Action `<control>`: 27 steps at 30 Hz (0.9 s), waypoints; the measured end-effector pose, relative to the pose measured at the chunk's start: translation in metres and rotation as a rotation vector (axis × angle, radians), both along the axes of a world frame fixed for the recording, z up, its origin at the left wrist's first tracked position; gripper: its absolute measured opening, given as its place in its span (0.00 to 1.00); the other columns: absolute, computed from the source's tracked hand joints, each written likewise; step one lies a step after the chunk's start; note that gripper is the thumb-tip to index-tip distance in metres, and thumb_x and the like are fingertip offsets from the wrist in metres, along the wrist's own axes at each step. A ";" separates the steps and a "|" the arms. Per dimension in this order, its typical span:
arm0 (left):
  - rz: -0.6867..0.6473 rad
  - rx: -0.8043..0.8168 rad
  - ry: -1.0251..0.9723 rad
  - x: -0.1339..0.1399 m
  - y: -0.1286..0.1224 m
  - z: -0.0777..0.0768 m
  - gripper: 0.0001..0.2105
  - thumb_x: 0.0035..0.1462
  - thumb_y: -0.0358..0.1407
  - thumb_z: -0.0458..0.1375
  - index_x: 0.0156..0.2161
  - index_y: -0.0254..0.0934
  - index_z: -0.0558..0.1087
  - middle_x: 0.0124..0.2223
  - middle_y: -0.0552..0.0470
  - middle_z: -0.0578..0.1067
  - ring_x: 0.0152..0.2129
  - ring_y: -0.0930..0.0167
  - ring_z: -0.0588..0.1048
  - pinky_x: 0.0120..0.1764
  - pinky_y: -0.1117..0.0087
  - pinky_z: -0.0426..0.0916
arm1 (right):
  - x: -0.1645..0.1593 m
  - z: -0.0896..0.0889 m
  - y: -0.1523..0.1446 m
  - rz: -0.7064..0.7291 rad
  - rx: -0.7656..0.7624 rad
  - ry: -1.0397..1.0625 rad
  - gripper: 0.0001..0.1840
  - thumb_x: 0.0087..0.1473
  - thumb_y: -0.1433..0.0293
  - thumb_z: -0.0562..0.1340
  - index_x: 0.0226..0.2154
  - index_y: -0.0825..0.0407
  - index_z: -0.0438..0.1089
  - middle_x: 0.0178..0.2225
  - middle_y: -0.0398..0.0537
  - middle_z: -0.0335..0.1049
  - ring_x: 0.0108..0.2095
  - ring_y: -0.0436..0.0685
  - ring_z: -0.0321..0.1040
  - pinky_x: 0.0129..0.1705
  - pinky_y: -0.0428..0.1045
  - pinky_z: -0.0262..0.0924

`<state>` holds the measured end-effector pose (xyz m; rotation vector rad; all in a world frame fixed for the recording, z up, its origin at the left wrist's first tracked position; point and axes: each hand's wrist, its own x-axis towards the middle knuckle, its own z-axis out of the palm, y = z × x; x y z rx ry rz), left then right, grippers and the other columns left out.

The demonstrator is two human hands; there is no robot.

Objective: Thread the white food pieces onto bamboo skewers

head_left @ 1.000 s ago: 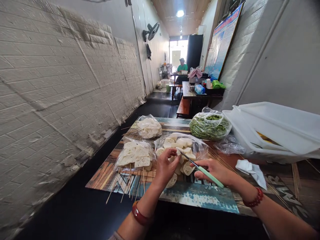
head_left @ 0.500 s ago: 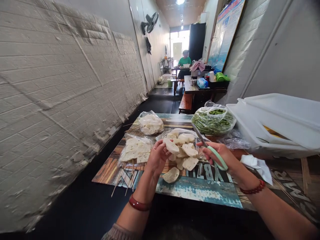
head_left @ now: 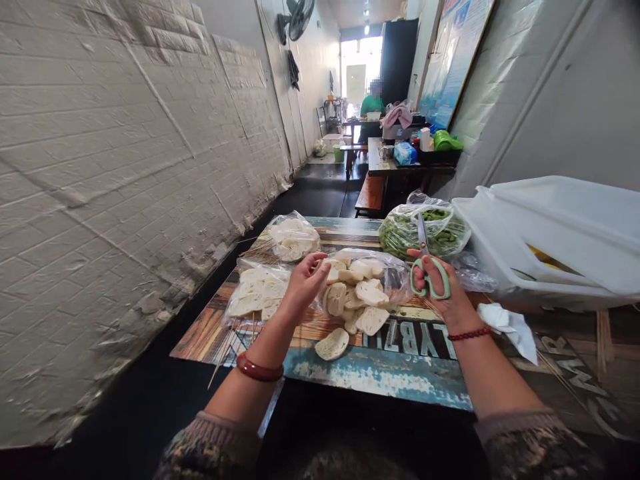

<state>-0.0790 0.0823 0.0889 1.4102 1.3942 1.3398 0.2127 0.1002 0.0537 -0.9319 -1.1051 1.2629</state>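
Note:
My left hand point(head_left: 306, 283) is beside the left edge of a pile of pale, oval, bread-like slices point(head_left: 370, 293). Its fingers are loosely bent, with a gap between thumb and forefinger and no slice seen in them. My right hand point(head_left: 443, 283) grips scissors point(head_left: 424, 243) by their mint-green handles, blades pointing up and closed together. Clear plastic point(head_left: 397, 270) lies around and under the pile. One loose slice point(head_left: 332, 345) rests on the tabletop in front. To the left, a plastic bag point(head_left: 255, 293) holds flat white pieces, with thin bamboo skewers point(head_left: 220, 353) near it.
Behind are a bag of white slices point(head_left: 293, 239) and a bag of green vegetables point(head_left: 400, 233). White plastic tubs point(head_left: 550, 233) stand at right, near a crumpled tissue point(head_left: 510, 327). Farther back are a cluttered table point(head_left: 377, 160) and a seated person in green point(head_left: 372, 103).
My left hand has let go of the slice it held and drawn slightly up and left. My right hand has turned the scissors more upright. The view has tilted down a little.

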 end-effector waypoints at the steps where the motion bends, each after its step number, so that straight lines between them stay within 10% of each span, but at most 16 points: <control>1: -0.007 0.038 0.116 -0.001 0.006 -0.001 0.17 0.50 0.43 0.64 0.43 0.36 0.76 0.35 0.50 0.76 0.31 0.69 0.73 0.34 0.71 0.68 | 0.002 -0.002 0.001 -0.007 0.001 0.006 0.26 0.54 0.51 0.64 0.48 0.52 0.71 0.23 0.36 0.59 0.18 0.46 0.54 0.18 0.43 0.53; 10: -0.140 0.188 0.707 0.001 0.037 0.001 0.11 0.56 0.35 0.56 0.42 0.38 0.78 0.41 0.45 0.78 0.36 0.65 0.75 0.44 0.63 0.69 | 0.014 -0.003 -0.006 0.002 -0.016 0.021 0.26 0.54 0.53 0.66 0.50 0.52 0.72 0.24 0.37 0.62 0.19 0.47 0.57 0.18 0.43 0.53; 18: -0.457 0.113 0.814 0.049 0.073 -0.001 0.11 0.55 0.29 0.54 0.35 0.39 0.80 0.38 0.46 0.81 0.36 0.64 0.77 0.45 0.65 0.68 | 0.012 0.001 -0.010 0.017 -0.015 0.075 0.25 0.53 0.53 0.67 0.49 0.51 0.72 0.22 0.37 0.63 0.18 0.46 0.57 0.17 0.43 0.52; 27: -0.485 0.053 0.600 0.068 0.120 -0.013 0.06 0.37 0.26 0.63 0.21 0.41 0.77 0.25 0.51 0.78 0.25 0.67 0.74 0.36 0.69 0.70 | 0.015 0.005 -0.009 0.006 0.026 0.066 0.27 0.53 0.53 0.67 0.49 0.52 0.73 0.21 0.36 0.62 0.17 0.46 0.57 0.17 0.43 0.51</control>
